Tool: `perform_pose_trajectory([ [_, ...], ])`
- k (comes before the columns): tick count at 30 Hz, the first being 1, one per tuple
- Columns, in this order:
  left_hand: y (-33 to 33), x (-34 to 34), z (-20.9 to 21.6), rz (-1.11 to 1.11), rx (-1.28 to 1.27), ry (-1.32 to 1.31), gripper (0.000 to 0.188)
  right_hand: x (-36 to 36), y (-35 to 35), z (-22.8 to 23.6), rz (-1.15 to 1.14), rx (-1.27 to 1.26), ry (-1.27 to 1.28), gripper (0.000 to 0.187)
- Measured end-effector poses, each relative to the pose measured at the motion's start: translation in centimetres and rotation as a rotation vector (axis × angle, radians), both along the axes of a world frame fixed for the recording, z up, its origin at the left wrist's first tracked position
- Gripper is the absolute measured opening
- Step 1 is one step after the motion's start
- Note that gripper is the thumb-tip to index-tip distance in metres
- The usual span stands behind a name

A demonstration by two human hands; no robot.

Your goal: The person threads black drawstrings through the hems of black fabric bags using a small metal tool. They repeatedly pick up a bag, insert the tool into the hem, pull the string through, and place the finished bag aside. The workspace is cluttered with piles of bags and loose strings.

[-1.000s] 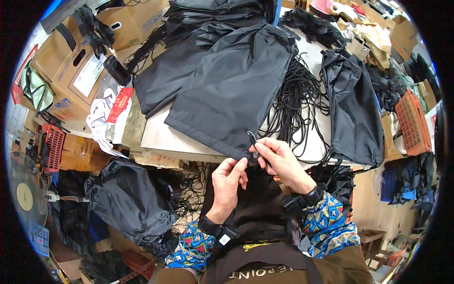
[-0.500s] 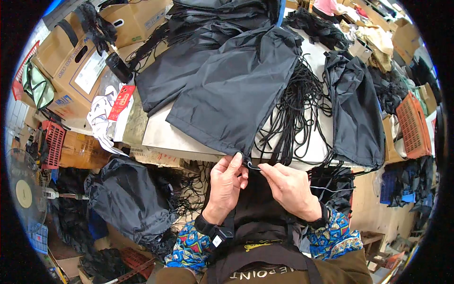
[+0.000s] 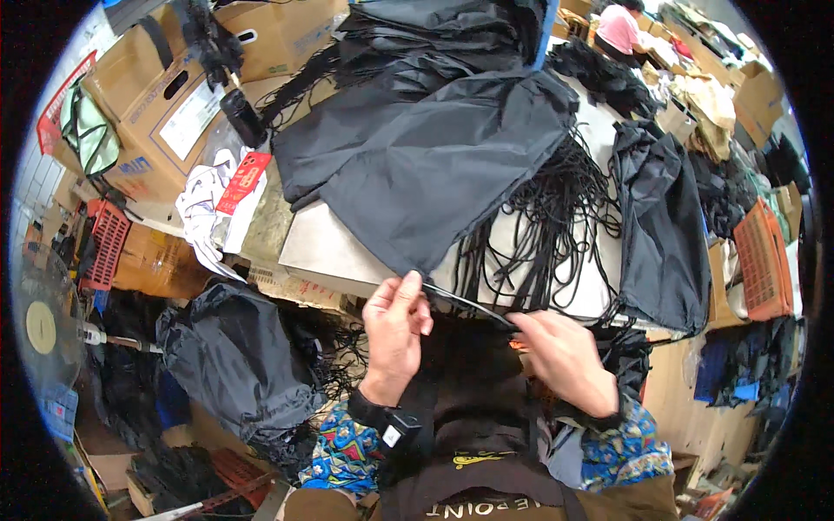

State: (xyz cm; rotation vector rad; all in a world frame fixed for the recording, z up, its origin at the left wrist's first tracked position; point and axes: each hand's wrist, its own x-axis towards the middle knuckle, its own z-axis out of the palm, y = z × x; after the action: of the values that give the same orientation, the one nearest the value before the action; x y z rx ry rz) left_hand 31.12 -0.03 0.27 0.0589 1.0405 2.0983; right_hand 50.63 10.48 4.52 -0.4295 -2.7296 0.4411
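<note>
A black fabric bag lies over the table's front, one corner pulled toward me. My left hand pinches that corner between thumb and fingers. From the corner a thin, light-grey strand runs taut to my right hand, whose fingers are closed on its other end. Whether it is cord or wire, I cannot tell. Many loose black cords hang beside the bag at its right. Another black bag lies farther right.
A pale tabletop shows under the bags. Cardboard boxes and a white cloth stand at the left. Below is another black bag, near a fan. A red crate is at right; a person in pink sits far off.
My right hand has moved right and down, away from the left, drawing out the strand. My left hand has shifted slightly left with the bag's corner. The view has shifted a little.
</note>
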Motion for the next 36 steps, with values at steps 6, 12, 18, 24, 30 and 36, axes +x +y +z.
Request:
perform_pose_trajectory([
  [6,0.0,-1.5,-0.2,-0.023,0.003,-0.021,0.017,6.3,0.2,3.5,-0.100,-0.165,-0.222,0.009],
  [12,0.7,5.6,-0.5,-0.722,-0.081,0.269,0.023,2.7,-0.5,0.9,-0.106,-0.452,-0.007,0.008],
  [18,0.9,-2.9,-1.5,-0.084,-0.057,0.106,0.034,4.1,-0.4,1.4,-0.049,-0.706,-0.122,0.014],
  [24,1.2,-2.3,-0.5,-0.046,-0.223,0.326,0.043,6.5,-0.6,1.7,-0.183,-0.665,-0.119,0.013],
  [30,1.5,6.2,-1.1,-0.248,-0.088,1.019,0.030,1.2,-1.5,-2.1,-0.325,-1.246,0.148,0.020],
  [36,2.1,3.9,-0.2,-0.048,-0.186,1.161,0.009,-1.1,1.5,2.0,0.137,-0.378,0.002,0.016],
])
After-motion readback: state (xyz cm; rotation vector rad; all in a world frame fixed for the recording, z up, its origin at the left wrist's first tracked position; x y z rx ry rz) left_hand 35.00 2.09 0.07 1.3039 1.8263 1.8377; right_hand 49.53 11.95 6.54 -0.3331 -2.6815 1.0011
